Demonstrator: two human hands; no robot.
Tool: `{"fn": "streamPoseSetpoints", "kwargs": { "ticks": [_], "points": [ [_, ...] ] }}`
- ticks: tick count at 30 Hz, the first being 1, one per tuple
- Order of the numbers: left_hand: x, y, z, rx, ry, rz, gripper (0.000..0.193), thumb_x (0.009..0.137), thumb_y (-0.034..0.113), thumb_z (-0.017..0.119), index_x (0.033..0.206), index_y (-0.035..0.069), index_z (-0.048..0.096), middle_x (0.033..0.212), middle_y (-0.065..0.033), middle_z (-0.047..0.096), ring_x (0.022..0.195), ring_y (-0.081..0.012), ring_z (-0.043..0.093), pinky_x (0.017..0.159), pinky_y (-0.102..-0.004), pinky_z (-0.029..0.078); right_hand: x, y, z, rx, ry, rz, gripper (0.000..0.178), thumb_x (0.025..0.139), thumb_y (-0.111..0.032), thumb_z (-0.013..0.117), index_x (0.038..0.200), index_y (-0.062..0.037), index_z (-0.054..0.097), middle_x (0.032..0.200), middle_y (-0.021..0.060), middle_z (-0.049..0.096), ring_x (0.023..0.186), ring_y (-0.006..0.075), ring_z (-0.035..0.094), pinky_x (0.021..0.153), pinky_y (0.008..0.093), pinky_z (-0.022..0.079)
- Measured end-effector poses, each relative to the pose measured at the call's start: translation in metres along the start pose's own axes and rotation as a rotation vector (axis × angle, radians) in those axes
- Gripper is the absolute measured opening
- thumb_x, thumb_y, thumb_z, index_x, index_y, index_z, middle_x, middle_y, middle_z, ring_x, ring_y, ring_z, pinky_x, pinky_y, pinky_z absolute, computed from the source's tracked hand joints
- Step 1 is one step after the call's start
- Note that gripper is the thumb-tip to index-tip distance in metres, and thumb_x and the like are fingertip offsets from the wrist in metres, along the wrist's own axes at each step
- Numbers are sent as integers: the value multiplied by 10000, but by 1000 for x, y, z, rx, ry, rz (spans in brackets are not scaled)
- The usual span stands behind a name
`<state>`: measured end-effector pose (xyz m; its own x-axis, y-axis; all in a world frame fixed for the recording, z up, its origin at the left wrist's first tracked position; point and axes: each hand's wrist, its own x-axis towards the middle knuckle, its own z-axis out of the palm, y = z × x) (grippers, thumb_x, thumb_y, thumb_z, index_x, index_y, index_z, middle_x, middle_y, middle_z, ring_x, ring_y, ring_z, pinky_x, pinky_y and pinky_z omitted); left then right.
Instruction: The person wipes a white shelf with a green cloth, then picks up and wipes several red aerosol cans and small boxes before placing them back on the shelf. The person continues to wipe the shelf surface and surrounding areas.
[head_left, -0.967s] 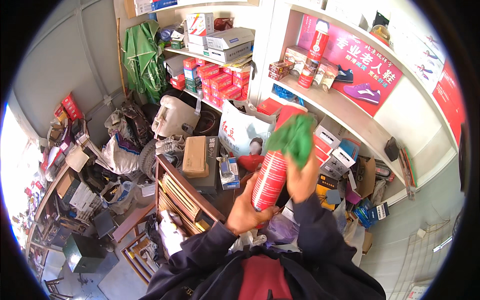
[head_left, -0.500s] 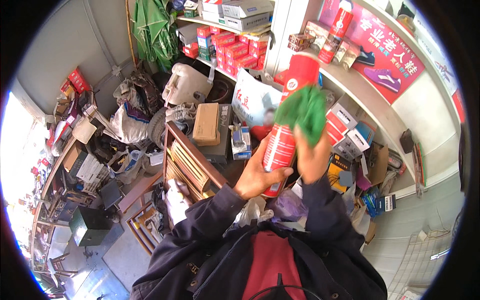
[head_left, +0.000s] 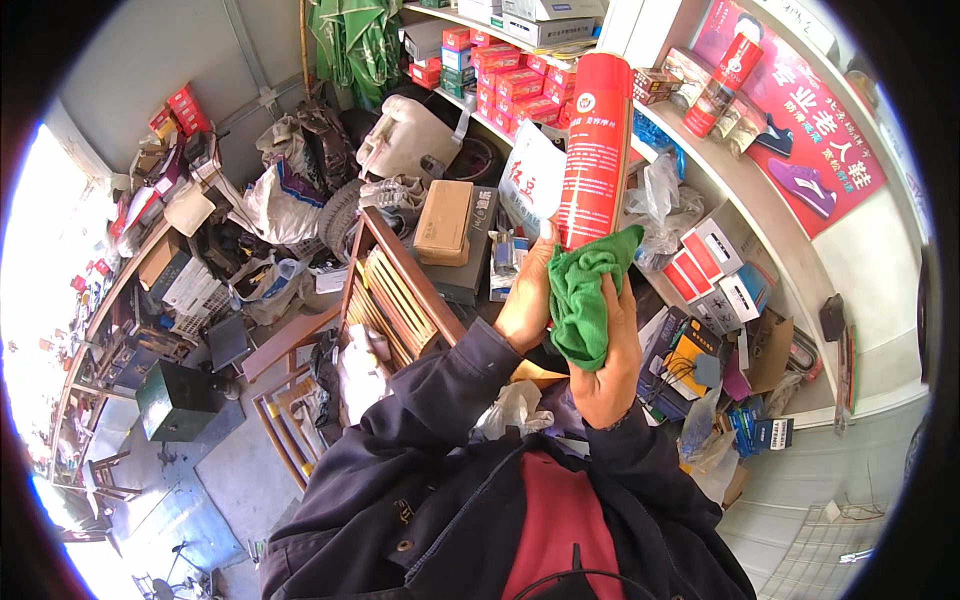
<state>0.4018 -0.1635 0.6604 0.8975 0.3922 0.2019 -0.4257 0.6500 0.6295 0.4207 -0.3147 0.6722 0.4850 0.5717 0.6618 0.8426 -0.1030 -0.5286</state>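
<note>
A tall red cylindrical canister [head_left: 594, 150] with white print stands nearly upright in front of me. My left hand [head_left: 528, 303] is closed round its lower left side; part of that grip is hidden by a green cloth [head_left: 585, 300]. With my right hand [head_left: 612, 372] I press this crumpled cloth against the bottom of the canister, fingers bent over the fabric. The canister's lower end is covered by the cloth.
Beyond the canister, a shelf holds stacked red boxes [head_left: 517, 88]. On the right shelf stands another red canister [head_left: 722, 85] beside small packages. A brown cardboard box [head_left: 443, 222] and a wooden slatted frame [head_left: 395, 300] lie to the left. Plastic bags [head_left: 665, 205] sit behind my hands.
The cloth has moved from the canister's upper part down to its bottom, along with my right hand. The canister now appears higher and more upright, and the view has shifted slightly.
</note>
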Motion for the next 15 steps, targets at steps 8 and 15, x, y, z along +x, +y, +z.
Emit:
{"fn": "streamPoseSetpoints", "kwargs": {
  "ticks": [8, 15],
  "points": [
    [-27, -23, 37, 445, 13, 42, 728, 1150, 462, 430, 1663, -18, 237, 1595, -132, 449, 1470, -185, 394, 1230, -321, 295, 133, 31, -39, 287, 180, 153, 459, 990, -137, 739, 1397, 13, 590, 1241, 123, 731, 1085, 177, 694, 971, 339, 539],
    [12, -16, 15, -155, 143, -50, 526, 1128, 454, 485, 1473, 57, 496, 1323, -123, 674, 1128, -195, 701, 986, -356, 572, 78, 33, -10, 488, 20, 276, 382, 993, -150, 746, 1321, 19, 649, 1175, 79, 746, 1050, 133, 680, 942, 303, 532]
  ]
}}
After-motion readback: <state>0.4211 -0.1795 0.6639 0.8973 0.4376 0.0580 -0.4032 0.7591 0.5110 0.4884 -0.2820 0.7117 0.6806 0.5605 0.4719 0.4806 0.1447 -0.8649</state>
